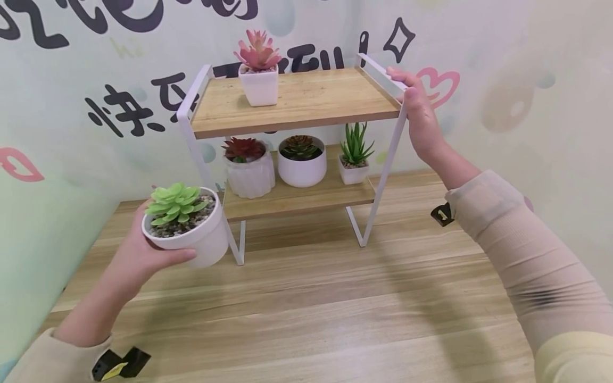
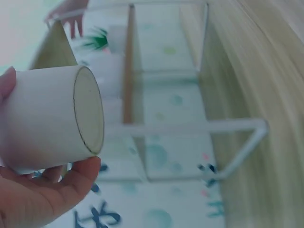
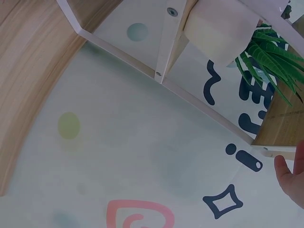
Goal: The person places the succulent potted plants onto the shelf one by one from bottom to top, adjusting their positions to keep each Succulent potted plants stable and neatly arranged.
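Observation:
My left hand (image 1: 142, 256) grips a round white pot (image 1: 206, 246) with a light green artificial succulent (image 1: 176, 203) in gravel. It is held up just in front of the left side of a two-tier plant stand (image 1: 306, 101) with wooden boards and a white metal frame. Seen from the left wrist, the pot (image 2: 47, 116) is tilted, its flat base toward the frame. My right hand (image 1: 423, 125) holds the stand's upper right rail at the front corner, thumb by the corner and fingers over the rail. A pink succulent in a square white pot (image 1: 260, 88) stands on the top board.
On the lower board (image 1: 297, 205) are a dark red succulent in a ribbed white pot (image 1: 250, 175), a dark succulent in a round white bowl (image 1: 303, 167) and a spiky green plant in a small square pot (image 1: 354, 173). The stand is on a wooden table (image 1: 306, 308) against a printed wall.

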The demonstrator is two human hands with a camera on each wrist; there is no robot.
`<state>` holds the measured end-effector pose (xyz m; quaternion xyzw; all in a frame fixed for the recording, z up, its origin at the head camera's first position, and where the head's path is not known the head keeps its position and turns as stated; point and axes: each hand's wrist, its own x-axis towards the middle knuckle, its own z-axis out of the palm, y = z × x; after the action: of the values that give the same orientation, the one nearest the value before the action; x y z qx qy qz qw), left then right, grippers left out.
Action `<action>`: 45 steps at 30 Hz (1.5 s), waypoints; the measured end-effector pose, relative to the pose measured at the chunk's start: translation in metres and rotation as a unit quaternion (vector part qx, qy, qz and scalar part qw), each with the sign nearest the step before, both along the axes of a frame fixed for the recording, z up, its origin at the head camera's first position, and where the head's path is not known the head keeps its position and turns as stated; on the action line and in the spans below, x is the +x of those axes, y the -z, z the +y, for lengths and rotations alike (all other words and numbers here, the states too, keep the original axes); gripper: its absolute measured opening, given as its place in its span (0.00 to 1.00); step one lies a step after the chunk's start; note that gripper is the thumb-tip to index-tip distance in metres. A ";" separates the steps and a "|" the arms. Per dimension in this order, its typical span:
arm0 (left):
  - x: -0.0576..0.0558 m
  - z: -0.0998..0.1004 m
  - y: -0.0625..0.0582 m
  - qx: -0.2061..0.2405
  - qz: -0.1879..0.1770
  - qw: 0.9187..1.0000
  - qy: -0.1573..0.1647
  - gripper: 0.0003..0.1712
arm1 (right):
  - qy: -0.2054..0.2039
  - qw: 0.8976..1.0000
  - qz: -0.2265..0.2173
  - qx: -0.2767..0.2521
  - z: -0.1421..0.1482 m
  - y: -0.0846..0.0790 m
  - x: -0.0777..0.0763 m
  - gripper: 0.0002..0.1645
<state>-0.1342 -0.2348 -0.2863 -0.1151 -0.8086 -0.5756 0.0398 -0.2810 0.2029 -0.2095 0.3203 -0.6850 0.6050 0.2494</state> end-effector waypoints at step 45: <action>-0.073 0.199 -0.184 0.034 0.059 0.992 0.105 0.50 | 0.005 1.000 -0.011 0.000 0.000 0.000 0.002 0.22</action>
<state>-0.2074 -0.0356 -0.1023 -0.2320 -0.7681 -0.5961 0.0301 -0.2795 0.2031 -0.2096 0.3102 -0.6891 0.6076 0.2445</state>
